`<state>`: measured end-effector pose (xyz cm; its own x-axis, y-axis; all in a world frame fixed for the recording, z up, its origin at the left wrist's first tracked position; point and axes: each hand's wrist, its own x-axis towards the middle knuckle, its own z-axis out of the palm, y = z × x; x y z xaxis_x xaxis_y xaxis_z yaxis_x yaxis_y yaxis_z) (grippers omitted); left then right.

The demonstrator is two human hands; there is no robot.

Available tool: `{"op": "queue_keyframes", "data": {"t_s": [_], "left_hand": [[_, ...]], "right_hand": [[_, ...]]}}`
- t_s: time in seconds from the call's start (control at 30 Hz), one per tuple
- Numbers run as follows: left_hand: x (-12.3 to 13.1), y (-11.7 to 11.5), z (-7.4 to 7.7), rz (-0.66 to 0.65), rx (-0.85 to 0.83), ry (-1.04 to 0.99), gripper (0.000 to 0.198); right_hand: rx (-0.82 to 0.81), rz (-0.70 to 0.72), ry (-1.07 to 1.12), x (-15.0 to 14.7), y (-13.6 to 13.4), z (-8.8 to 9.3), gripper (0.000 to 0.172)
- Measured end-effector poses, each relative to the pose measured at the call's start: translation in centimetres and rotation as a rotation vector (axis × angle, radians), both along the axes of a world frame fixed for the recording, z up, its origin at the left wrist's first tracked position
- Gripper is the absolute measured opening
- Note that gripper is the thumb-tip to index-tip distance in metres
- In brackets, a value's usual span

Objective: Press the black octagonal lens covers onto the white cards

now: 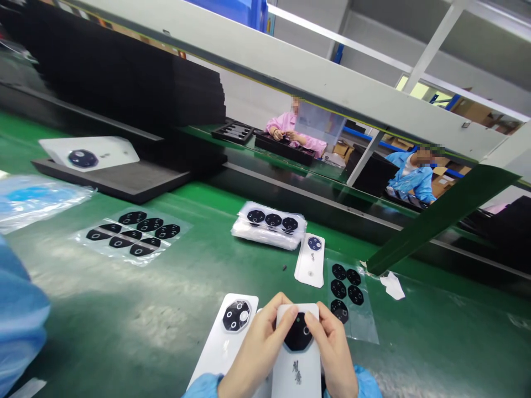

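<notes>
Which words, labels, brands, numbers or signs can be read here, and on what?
None can be read.
Phone back panel held in left hand and right hand: dark characters, too blurred.
Panel beside left hand: faint marking, too blurred.
Panel beside film stack: dark characters, too small.
Panel on black tray: faint marking, too small.

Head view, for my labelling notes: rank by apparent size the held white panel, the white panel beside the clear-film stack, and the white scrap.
1. Held white panel, partly hidden and cut off
2. White panel beside the clear-film stack
3. White scrap
</notes>
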<state>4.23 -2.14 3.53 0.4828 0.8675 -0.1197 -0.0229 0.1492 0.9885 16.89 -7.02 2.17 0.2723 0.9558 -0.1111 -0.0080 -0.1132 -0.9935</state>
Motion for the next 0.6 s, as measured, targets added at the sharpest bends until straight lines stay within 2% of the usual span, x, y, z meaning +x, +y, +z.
{"op": "queue_keyframes", "data": {"t_s": [0.2,0.33,0.6], "left_hand": [[-0.4,-0.1,0.1,-0.101,0.035,0.03,0.036],[-0.9,0.2,0.3,-0.186,-0.01,0.036,0.033],[-0.9,0.1,1.2,-0.167,-0.143,-0.086,0.034]], "right_hand": [[0.011,0.083,-0.015,0.6,0.5,-0.2,0.041],[-0.011,0.164,0.033,0.9,-0.1,0.3,0.041],[-0.007,0.288,0.152,1.6,-1.0,1.5,0.033]]}}
